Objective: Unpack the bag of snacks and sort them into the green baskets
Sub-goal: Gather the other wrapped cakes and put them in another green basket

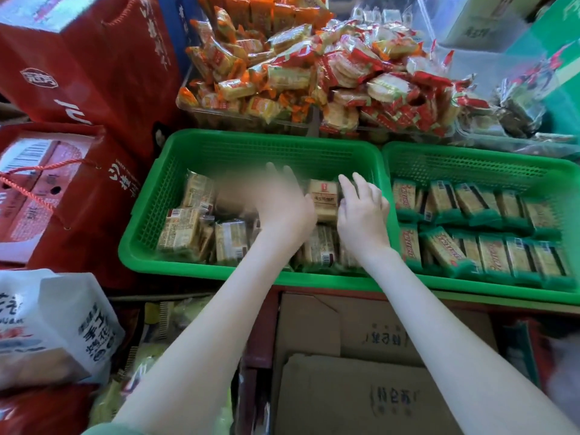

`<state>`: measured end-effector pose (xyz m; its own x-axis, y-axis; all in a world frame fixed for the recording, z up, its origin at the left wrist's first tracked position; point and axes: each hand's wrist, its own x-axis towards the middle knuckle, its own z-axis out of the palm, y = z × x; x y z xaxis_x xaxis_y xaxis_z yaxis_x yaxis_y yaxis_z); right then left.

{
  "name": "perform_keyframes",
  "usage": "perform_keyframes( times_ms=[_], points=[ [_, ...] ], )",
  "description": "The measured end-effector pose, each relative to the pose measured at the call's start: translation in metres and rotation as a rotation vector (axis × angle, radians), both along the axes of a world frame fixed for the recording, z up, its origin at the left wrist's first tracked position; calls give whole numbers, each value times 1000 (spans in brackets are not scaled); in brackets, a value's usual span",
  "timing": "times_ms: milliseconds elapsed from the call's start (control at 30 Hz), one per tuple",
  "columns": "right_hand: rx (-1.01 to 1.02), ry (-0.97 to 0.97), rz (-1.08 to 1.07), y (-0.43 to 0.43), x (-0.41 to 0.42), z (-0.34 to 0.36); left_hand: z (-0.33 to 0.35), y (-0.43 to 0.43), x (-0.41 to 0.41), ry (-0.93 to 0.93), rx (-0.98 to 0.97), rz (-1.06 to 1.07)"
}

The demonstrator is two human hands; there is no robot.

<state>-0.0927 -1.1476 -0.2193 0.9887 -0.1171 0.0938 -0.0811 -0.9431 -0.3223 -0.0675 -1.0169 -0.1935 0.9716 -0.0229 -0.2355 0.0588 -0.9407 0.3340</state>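
Snack packets (179,230) leave the green basket (251,135) bare along its far wall; left hand (282,211) and right hand (364,218) fingers (346,187) released

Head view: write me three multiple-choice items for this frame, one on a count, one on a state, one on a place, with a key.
1. How many green baskets stand side by side?
A. one
B. two
C. four

2. The snack packs in the right green basket lie:
A. in a loose heap
B. in neat rows
C. stacked in one tower

3. The left hand and right hand are in:
A. the left green basket
B. the right green basket
C. neither

Key: 1 B, two green rims meet near the middle; 2 B, the packs sit in two tidy rows; 3 A, both hands are down among that basket's packs.
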Motion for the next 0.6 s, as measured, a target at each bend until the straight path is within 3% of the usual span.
perform_keyframes(
  times_ms=[200, 600],
  points=[
    [107, -274, -48, -92, -76, 17, 7, -108, -80, -368, -236, -249],
    [86, -298, -353, -455, -332, 51, 46, -458, -287, -298, -395, -542]
  ],
)
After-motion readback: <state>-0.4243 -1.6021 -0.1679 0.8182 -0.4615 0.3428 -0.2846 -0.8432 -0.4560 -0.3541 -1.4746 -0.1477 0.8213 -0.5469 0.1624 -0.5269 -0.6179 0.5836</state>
